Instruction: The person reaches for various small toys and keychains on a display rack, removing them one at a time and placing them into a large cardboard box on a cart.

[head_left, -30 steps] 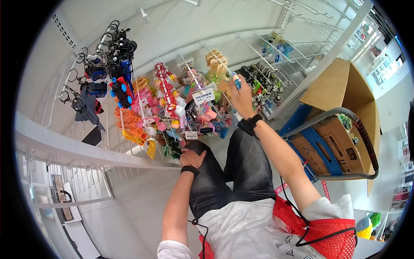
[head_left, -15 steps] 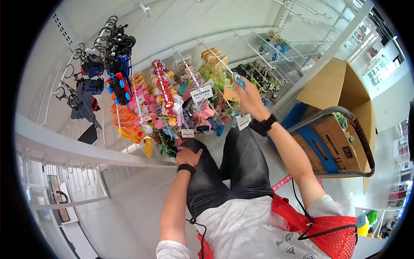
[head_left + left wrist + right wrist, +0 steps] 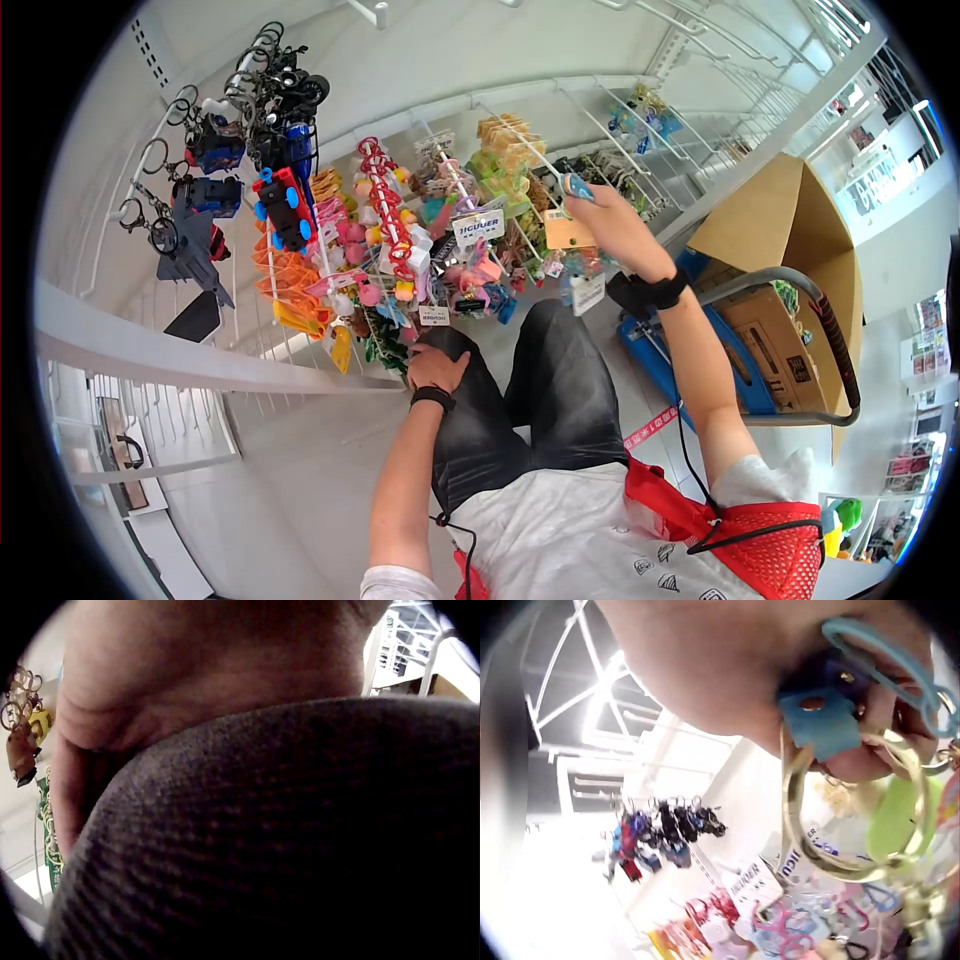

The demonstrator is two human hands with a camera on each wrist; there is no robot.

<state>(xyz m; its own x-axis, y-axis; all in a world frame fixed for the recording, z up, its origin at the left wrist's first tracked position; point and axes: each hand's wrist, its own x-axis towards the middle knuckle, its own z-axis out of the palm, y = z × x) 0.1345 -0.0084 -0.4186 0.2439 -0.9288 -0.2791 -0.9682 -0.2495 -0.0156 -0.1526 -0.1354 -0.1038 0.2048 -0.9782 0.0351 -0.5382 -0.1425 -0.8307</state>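
My right hand (image 3: pixel 622 235) is raised at the front of the pegboard hooks and grips keychains by their tops. In the right wrist view a blue strap (image 3: pixel 821 731) with a rivet sits against the curled fingers, and a large gold ring (image 3: pixel 793 825) hangs below it. A light-blue loop (image 3: pixel 877 641) crosses the fingers too. In the head view an orange card (image 3: pixel 568 230) shows just beneath this hand. My left hand (image 3: pixel 437 370) rests on the knee with its fingers over the dark jeans (image 3: pixel 262 825), holding nothing.
Several hooks carry bunches of colourful keychains (image 3: pixel 370 290). Toy vehicle keychains (image 3: pixel 285 210) hang at the left. White price tags (image 3: pixel 478 227) stick out at the hook ends. A cart with a blue frame and a cardboard box (image 3: pixel 760 210) stands to the right.
My right hand has moved to the right with the blue-strapped keychain, away from the hooks. The left hand stays on the knee. The head view has shifted slightly.
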